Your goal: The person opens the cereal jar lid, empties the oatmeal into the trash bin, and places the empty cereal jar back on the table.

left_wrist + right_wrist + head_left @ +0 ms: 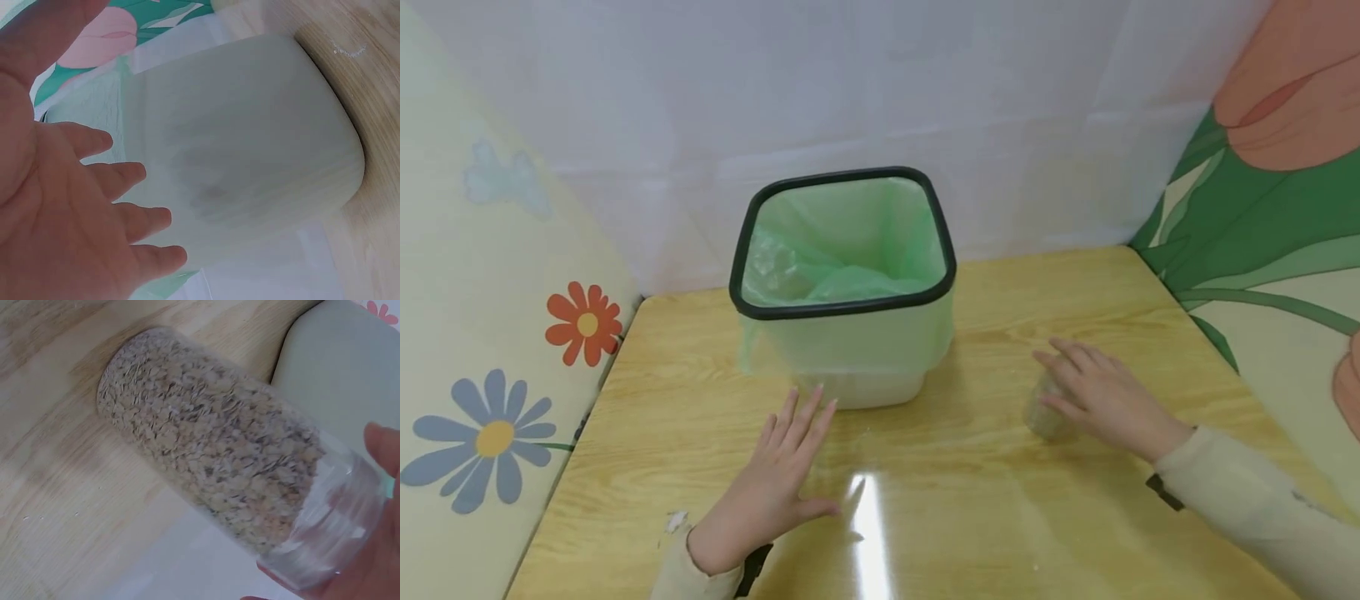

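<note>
Head camera: we look forward and down over the desk (pixel 970 500) to both far corners. Wrist cameras: we look close and tilted, the left at the bin (pixel 250 144), the right at the jar (pixel 212 437). All three views share the bin.

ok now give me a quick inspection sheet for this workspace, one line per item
Surface: wood-grain table, glossy, reflecting a bright streak of light.
Job's things: pale bin with a black rim and green liner; clear jar of flakes, filled most of the way, to the bin's right.
Clutter: small white patch or scrap near the left sleeve; which, cannot tell.
Hands: left hand before the bin, fingers spread, holding nothing; right hand at the jar's upper end, grip unclear.
Cables: nothing seen.
Surroundings: whitish backdrop behind; flower-patterned panels at left and right.
</note>
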`<state>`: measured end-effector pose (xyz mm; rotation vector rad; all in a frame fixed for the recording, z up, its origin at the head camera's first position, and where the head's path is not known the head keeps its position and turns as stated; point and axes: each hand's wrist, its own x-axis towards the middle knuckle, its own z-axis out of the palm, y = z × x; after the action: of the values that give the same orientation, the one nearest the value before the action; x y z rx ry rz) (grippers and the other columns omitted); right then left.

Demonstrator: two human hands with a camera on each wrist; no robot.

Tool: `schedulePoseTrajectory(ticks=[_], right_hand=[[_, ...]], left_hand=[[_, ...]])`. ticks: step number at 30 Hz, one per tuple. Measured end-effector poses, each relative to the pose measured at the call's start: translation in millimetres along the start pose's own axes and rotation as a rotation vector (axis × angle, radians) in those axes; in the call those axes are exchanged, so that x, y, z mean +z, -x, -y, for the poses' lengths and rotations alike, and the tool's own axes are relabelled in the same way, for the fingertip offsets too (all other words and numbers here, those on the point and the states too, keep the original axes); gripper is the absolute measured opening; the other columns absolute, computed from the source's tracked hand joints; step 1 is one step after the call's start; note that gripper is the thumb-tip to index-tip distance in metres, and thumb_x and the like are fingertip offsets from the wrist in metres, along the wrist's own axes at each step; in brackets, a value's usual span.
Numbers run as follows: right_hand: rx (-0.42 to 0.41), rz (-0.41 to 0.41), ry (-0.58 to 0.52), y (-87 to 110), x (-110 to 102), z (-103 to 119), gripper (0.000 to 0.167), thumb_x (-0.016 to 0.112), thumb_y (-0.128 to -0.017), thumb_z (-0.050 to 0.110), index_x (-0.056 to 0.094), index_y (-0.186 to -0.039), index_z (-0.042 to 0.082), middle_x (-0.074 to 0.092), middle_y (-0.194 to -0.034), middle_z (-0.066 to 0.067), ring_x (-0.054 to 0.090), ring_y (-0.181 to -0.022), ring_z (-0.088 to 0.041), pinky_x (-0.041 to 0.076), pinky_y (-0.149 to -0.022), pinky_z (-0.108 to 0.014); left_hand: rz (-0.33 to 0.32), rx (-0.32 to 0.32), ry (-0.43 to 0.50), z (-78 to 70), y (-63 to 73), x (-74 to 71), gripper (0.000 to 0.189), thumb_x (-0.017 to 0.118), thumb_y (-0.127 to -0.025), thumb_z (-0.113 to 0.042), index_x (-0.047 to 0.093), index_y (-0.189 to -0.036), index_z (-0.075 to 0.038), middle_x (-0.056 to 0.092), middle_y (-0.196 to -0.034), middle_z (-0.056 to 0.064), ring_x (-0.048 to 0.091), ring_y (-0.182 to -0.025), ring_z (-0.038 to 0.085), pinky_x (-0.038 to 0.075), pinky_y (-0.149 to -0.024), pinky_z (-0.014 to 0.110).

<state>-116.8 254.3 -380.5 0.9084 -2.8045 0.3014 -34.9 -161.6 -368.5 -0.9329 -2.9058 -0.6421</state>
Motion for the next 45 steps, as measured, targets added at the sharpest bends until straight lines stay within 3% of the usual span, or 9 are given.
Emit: schedulePoseTrajectory(ticks=[4,6,11,17,21,25,29,39,45], right_hand=[[0.052,-0.013,0.013,-0.6,0,-2,0.055,0.067,-0.091,0.032,0.055,-0.131,-0.003,0.055,-0.118,-0.030,0.056,-0.098,-0.045,0.045,-0.080,-0.060],[0.060,-0.030,0.026,-0.1,1,-3,0.052,0.066,-0.092,0.034,0.058,-0.129,-0.002,0.057,-0.105,-0.022,0.055,-0.084,-0.035,0.047,-0.070,-0.050],[0.050,-0.118,0.027,0.2,10,-6,0.037,0.067,-0.090,0.027,0.065,-0.118,0.002,0.049,-0.086,-0.006,0.041,-0.069,-0.017,0.036,-0.057,-0.033],[0.057,-0.240,0.006,1.4,23,-6,0.027,0.067,-0.086,0.024,0.069,-0.103,0.003,0.053,-0.085,-0.008,0.048,-0.071,-0.024,0.041,-0.057,-0.038],[0.066,-0.293,0.010,0.6,28,-5,0.031,0.067,-0.084,0.024,0.068,-0.104,0.001,0.060,-0.089,-0.011,0.054,-0.077,-0.031,0.047,-0.064,-0.046],[0.111,-0.309,-0.016,0.0,30,-4,0.035,0.068,-0.082,0.023,0.064,-0.107,-0.001,0.064,-0.095,-0.015,0.057,-0.082,-0.035,0.048,-0.066,-0.051],[0.132,-0.312,-0.035,-1.5,31,-3,0.034,0.069,-0.080,0.022,0.063,-0.105,-0.001,0.065,-0.097,-0.016,0.057,-0.083,-0.035,0.049,-0.066,-0.051],[0.088,-0.362,-0.037,-5.5,35,3,0.033,0.068,-0.077,0.022,0.064,-0.100,-0.001,0.066,-0.094,-0.016,0.056,-0.077,-0.033,0.048,-0.060,-0.048],[0.037,-0.385,-0.035,-8.3,37,9,0.031,0.064,-0.082,0.026,0.063,-0.098,-0.001,0.065,-0.090,-0.015,0.057,-0.074,-0.033,0.048,-0.058,-0.046]], left_hand=[[-0.014,0.006,-0.005,-0.6,-1.9,1.6,0.113,0.085,-0.068,-0.030,0.017,-0.152,0.001,0.007,-0.159,0.021,0.007,-0.141,0.052,0.019,-0.103,0.070],[-0.014,0.002,-0.004,-0.6,-2.2,3.2,0.112,0.085,-0.069,-0.031,0.017,-0.152,0.001,0.008,-0.159,0.021,0.009,-0.140,0.052,0.020,-0.103,0.070],[-0.010,-0.017,0.013,-1.0,-1.7,7.6,0.109,0.084,-0.069,-0.031,0.020,-0.151,0.003,0.010,-0.158,0.022,0.009,-0.140,0.052,0.019,-0.103,0.069],[-0.008,-0.032,0.008,-1.8,0.0,10.8,0.106,0.083,-0.070,-0.032,0.024,-0.149,0.006,0.013,-0.157,0.024,0.009,-0.141,0.051,0.020,-0.104,0.068],[-0.003,-0.039,0.025,-1.8,0.4,13.2,0.104,0.082,-0.072,-0.032,0.023,-0.150,0.006,0.014,-0.156,0.025,0.008,-0.141,0.049,0.019,-0.104,0.068],[0.034,-0.069,0.058,-1.9,1.1,16.7,0.104,0.079,-0.075,-0.035,0.020,-0.151,0.004,0.010,-0.158,0.023,0.003,-0.142,0.048,0.014,-0.105,0.068],[0.026,-0.069,0.061,-3.5,0.3,19.9,0.102,0.078,-0.077,-0.036,0.020,-0.151,0.004,0.011,-0.157,0.023,0.006,-0.141,0.050,0.015,-0.105,0.068],[0.001,-0.062,0.066,-9.8,-3.4,25.5,0.101,0.076,-0.077,-0.038,0.021,-0.150,0.006,0.012,-0.157,0.023,0.006,-0.142,0.047,0.015,-0.107,0.066],[0.006,-0.081,0.118,-12.7,-5.2,29.0,0.102,0.077,-0.077,-0.036,0.020,-0.151,0.005,0.011,-0.158,0.021,0.004,-0.143,0.047,0.015,-0.107,0.066]])
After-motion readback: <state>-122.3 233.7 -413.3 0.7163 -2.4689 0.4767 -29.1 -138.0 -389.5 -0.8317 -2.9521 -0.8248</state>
